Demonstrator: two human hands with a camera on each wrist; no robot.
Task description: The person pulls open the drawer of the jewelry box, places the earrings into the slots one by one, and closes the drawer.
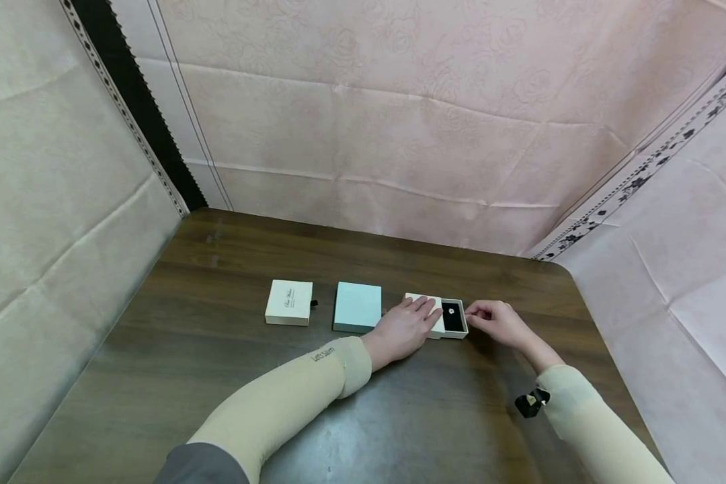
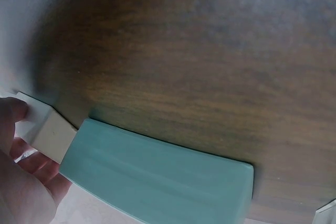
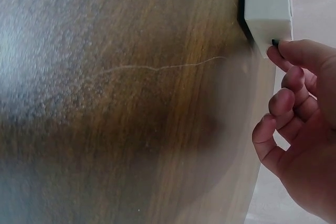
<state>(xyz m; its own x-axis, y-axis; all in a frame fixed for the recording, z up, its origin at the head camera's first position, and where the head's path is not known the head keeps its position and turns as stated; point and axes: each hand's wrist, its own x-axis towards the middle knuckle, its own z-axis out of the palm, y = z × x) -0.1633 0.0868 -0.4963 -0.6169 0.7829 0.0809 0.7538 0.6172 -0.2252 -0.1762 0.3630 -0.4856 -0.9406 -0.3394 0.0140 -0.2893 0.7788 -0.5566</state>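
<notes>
A small white drawer box (image 1: 438, 328) lies at the right of a row, its tray (image 1: 463, 328) slid partly out to the right. Inside the tray, a small shiny piece of jewellery (image 1: 451, 311) shows against a black insert (image 1: 453, 321). My left hand (image 1: 402, 329) holds the box's outer sleeve, fingers laid across the top. In the left wrist view the thumb (image 2: 17, 109) is against one side. At the tray's outer end, my right hand (image 1: 502, 324) pinches a small dark pull tab (image 3: 275, 42) between thumb and index finger, the other fingers loosely curled.
A light blue box (image 1: 357, 304) stands just left of the held box, by my left wrist. Further left is a white box (image 1: 288, 302) with printed lettering and a black tab (image 1: 314, 303). All stand on a brown wooden table (image 1: 248, 376) enclosed by pale cloth (image 1: 399, 134).
</notes>
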